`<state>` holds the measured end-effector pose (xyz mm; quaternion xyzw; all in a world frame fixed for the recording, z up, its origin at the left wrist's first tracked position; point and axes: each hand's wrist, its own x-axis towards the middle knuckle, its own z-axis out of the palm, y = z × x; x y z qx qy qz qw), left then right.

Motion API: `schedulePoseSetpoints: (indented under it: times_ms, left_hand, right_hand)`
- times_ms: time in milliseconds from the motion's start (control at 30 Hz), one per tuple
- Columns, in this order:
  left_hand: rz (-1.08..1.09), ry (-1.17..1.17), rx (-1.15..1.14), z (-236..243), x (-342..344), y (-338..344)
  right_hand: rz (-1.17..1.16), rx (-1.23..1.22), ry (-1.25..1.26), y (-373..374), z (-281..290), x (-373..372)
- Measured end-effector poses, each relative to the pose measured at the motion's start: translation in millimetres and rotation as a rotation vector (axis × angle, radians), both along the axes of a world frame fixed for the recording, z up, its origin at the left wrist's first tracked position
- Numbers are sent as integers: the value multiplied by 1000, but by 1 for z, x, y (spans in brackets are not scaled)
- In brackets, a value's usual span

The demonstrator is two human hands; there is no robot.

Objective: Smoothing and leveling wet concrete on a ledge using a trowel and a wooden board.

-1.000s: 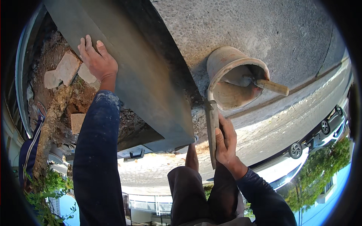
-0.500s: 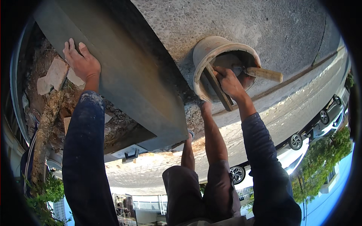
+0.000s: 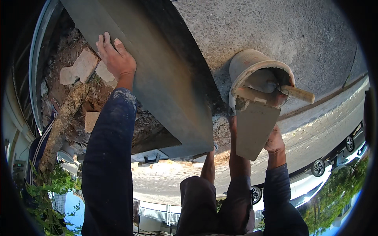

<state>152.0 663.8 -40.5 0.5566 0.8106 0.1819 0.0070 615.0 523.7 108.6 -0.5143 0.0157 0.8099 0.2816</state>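
My left hand (image 3: 117, 59) lies with its fingers stretched out on the smooth grey cement top of a low wall (image 3: 165, 98), near its left edge. My right hand (image 3: 275, 140) is closed on a plastering float, partly hidden behind it. The float's flat grey tapered face (image 3: 254, 129) is turned toward me, and wet mortar clings to its far end by the bucket's rim. A mortar-stained bucket (image 3: 246, 63) lies tilted with its mouth toward me. Inside it rests a trowel, its wooden handle (image 3: 298, 94) sticking out to the right.
Left of the wall are broken block pieces (image 3: 80, 67), bare soil and a tree trunk (image 3: 65, 122). A small dark-handled tool (image 3: 151, 157) is at the wall's near end. Rough pavement (image 3: 315, 35) lies beyond the bucket; parked cars (image 3: 299, 183) stand to the right.
My right hand has drawn the float out of the bucket toward me and turned its face up. The whole view has shifted, while my left hand stays on the wall.
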Motion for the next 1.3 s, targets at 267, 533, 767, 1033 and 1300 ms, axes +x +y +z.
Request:
schedulePoseSetpoints:
  times_ms: [267,533,767,1033,1300]
  left_hand:
    - [-13,-3,-16,0,-15,-10]
    - [-7,-37,-14,-1,-5,-2]
    - [-2,-28,-26,4,-12,-4]
    - [-2,-58,-19,2,-5,0]
    - [12,-28,-36,2,-8,-4]
  right_hand:
    - [482,542,-72,107,-77,-210]
    - [702,840,-295,135,-156,-266]
    - [567,828,-338,115,-143,-240]
    - [749,941,-158,231,-171,-289]
    - [968,906,-196,120,-147,-226]
